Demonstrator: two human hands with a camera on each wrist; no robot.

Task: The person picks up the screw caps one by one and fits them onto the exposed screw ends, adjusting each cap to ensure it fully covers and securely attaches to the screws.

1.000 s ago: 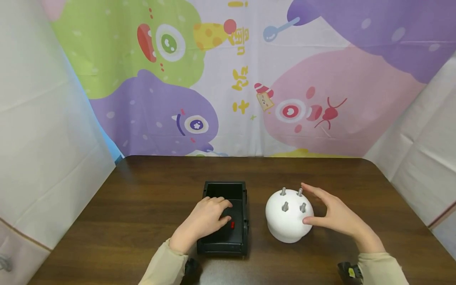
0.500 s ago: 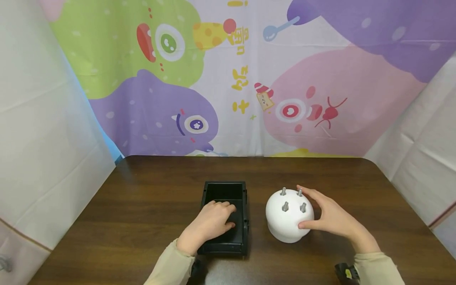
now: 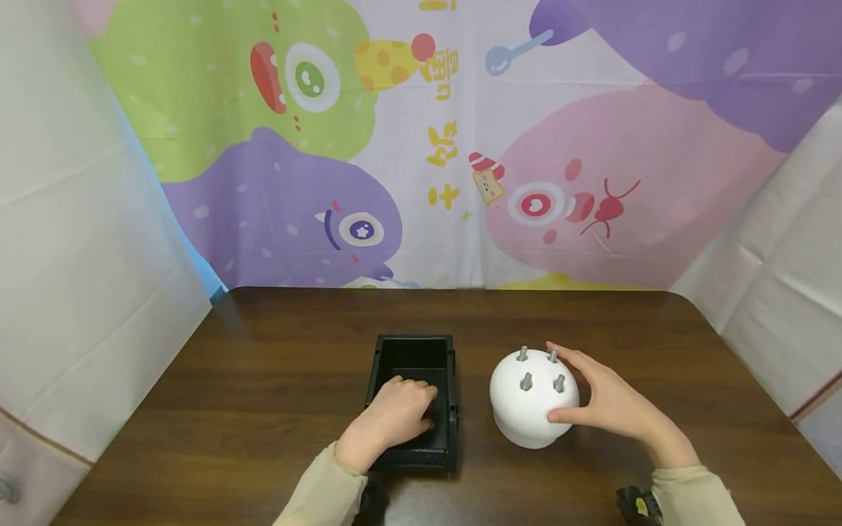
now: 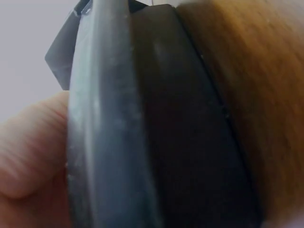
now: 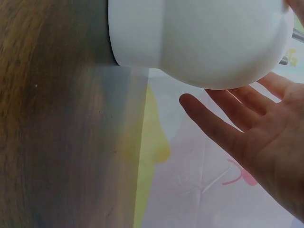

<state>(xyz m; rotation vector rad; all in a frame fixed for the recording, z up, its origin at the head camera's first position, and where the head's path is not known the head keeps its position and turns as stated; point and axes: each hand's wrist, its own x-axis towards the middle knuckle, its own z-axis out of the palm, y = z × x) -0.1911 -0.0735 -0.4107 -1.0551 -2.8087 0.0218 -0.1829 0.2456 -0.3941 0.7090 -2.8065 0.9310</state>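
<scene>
My left hand (image 3: 395,413) reaches down into a black open-topped bin (image 3: 451,446), its fingers bent toward the bin's floor. The fingertips are hidden under the hand, and I cannot tell whether they hold anything. In the left wrist view, part of that hand (image 4: 33,147) shows beyond the bin's wall (image 4: 109,123). To the right, a white, round-topped object (image 3: 522,413) stands on the table with several metal bolts (image 3: 526,381) sticking up from its top. My right hand (image 3: 612,398) holds its right side, thumb in front and fingers behind. The little finger (image 5: 209,118) extends free below the dome in the right wrist view.
Both objects stand on a dark wooden table (image 3: 296,351). Behind its far edge hangs a curtain with cartoon figures (image 3: 447,241). White cloth panels (image 3: 99,219) flank both sides. A strip of table lies between the bin and the white object.
My left hand has moved slightly right and toward me, its fingers curling more; the small red piece seen in the bin earlier is now hidden. My right hand has closed in on the white object.
</scene>
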